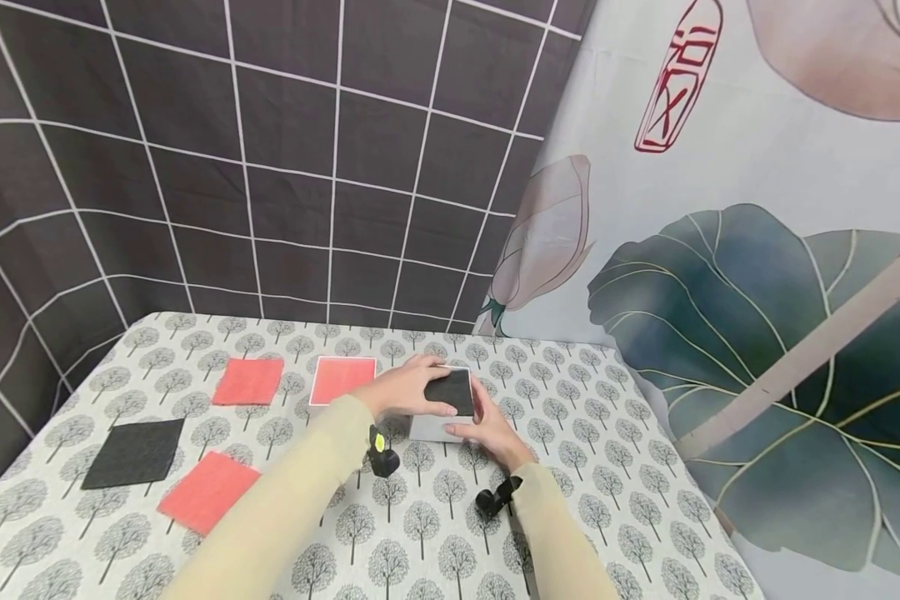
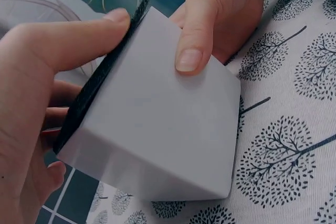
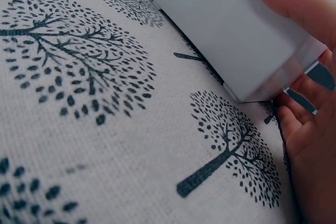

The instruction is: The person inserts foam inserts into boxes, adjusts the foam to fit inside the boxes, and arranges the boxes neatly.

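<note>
A white box (image 1: 432, 430) stands on the table with a square black cloth (image 1: 450, 390) over its top, white edges showing at the back and right. My left hand (image 1: 408, 387) reaches over from the left, thumb along the cloth's near edge and fingers at its far edge. In the left wrist view the black cloth (image 2: 100, 82) sticks up slightly past the box's corner. My right hand (image 1: 491, 425) grips the box from the right, its thumb on the front face. The right wrist view shows the box (image 3: 226, 30) low over the tablecloth, fingers round its side.
Left of the hands is a red square with a white border (image 1: 342, 381). Further left lie a red cloth (image 1: 248, 382), another red cloth (image 1: 207, 492) and a black cloth (image 1: 133, 452). The tablecloth (image 1: 420, 521) has a tree print. A dark gridded curtain (image 1: 285, 200) hangs behind.
</note>
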Demonstrator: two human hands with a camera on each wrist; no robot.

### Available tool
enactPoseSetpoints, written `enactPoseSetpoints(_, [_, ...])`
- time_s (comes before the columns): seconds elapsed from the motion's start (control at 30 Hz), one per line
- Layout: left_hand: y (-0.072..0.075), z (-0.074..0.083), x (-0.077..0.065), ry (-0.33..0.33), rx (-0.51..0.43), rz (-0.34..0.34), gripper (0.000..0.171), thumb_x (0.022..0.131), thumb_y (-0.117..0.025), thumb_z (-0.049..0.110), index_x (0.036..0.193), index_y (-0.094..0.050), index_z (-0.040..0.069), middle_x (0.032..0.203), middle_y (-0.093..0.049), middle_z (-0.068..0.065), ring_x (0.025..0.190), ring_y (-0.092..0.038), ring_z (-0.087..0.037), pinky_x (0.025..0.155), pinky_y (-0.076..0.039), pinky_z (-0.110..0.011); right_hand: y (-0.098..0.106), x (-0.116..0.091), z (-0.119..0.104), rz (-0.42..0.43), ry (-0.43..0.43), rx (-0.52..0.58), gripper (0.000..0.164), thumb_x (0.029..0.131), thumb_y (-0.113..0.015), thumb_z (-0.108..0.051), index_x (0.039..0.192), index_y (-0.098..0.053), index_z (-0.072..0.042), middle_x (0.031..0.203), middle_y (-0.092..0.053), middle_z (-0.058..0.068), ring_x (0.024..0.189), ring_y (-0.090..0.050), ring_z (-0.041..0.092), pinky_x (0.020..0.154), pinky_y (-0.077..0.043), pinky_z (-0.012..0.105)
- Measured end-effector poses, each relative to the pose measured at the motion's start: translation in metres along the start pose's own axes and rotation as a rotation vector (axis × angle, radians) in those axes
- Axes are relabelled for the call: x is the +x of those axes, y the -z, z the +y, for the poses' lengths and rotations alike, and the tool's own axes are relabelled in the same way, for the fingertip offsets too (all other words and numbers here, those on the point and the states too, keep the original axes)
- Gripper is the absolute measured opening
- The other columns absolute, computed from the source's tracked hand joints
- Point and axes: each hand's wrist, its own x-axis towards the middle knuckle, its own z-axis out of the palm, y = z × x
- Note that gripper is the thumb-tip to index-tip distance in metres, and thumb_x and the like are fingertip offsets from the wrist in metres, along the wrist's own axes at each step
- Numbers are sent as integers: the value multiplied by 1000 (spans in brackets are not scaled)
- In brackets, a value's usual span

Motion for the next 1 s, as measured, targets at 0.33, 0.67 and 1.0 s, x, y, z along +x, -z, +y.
enactPoseSetpoints(0.33, [3,0,5,-73,7,-26,77,82,-62,49,139,-41,1,146,-35,-10,134,-27,-28,108,-29,-44,6,9,24,21,-20,24,103,72,-77,-4,150,-10,-16,153,-18,7,138,-20,22,113,-13,40])
enactPoseSetpoints(0.67, [0,-2,9,-122,59,-30,69,83,-64,43,139,-43,9,146,-36,-8,133,-28,-28,107,-29,-46,4,9,27,31,18,42,101,70,-79,-5,149,-17,-22,149,-28,4,134,-29,20,111,-23,36])
enactPoseSetpoints(1.0, [-5,1,13,-66,117,-35,64,82,-66,44,136,-48,16,146,-34,-12,133,-27,-34,107,-28,-51,6,7,26,13,-13,69,101,73,-75,0,150,-13,-21,150,-24,8,135,-28,25,109,-26,38])
